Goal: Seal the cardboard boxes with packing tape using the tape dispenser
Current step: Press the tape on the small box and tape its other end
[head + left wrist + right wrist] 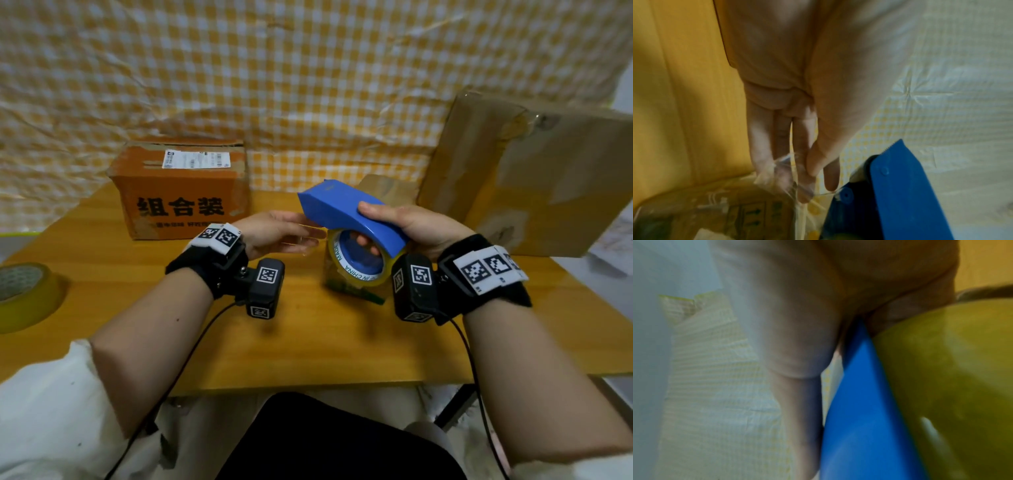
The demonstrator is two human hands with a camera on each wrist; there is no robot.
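My right hand grips a blue tape dispenser above the table's middle, thumb on top and fingers through the core of its yellowish tape roll. The wrist views show the dispenser and the roll close up. My left hand reaches to the dispenser's left side. There its thumb and fingers pinch a crumpled clear tape end. An orange cardboard box with a white label stands at the back left. A large brown box leans at the right.
A small brown box sits behind the dispenser. A spare tape roll lies at the left edge of the wooden table. A yellow checked cloth hangs behind. A taped carton with arrow marks shows below my left fingers.
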